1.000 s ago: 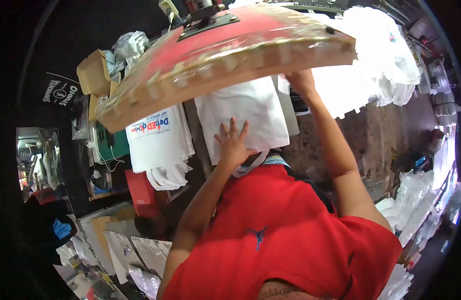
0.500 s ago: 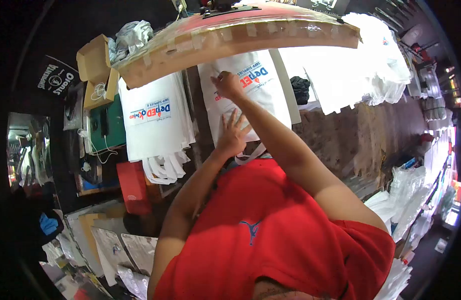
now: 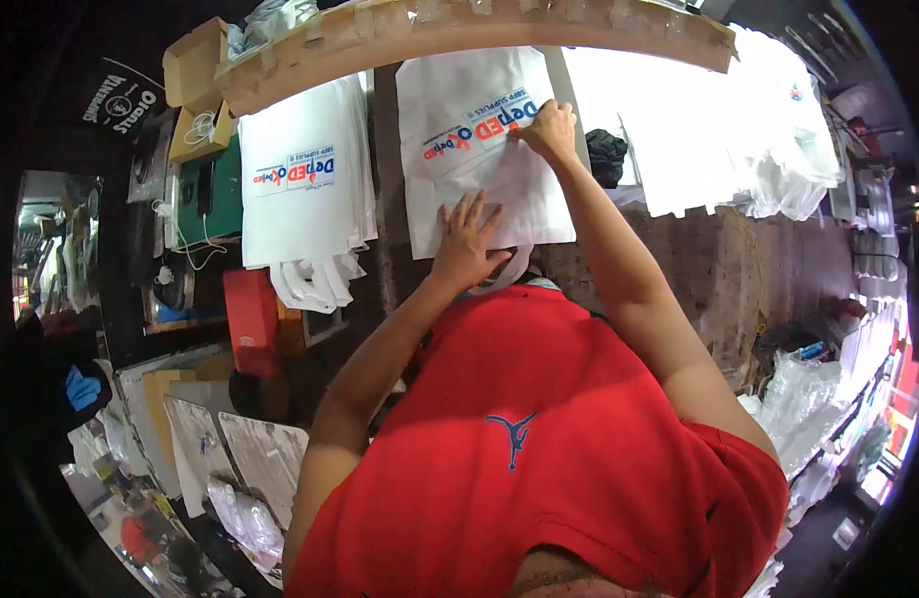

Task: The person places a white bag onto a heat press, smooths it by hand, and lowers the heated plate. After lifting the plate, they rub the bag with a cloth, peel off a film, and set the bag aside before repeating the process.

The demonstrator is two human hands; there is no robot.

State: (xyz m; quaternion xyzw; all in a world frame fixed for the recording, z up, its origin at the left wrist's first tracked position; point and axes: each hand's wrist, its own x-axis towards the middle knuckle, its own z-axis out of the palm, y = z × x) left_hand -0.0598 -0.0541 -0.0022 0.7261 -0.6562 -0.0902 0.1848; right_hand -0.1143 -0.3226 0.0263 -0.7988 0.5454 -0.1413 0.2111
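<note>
Yr L hand [image 3: 464, 249] lies flat, fingers spread, on the near edge of the white bag [image 3: 479, 189], which is on the bench [image 3: 708, 259] right ahead of you. Yr R hand [image 3: 551, 130], fingers bunched, pinches the bag at its print. Printed stack [image 3: 300, 189] sits just left. Taped frame [image 3: 459, 30] hangs tilted beyond.

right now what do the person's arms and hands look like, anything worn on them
Both arms are bare below the sleeves of a red short-sleeved T-shirt. The left hand and right hand have no gloves, and no watch, ring or bracelet shows. The shirt bears a small blue leaping-figure logo on its front.
</note>
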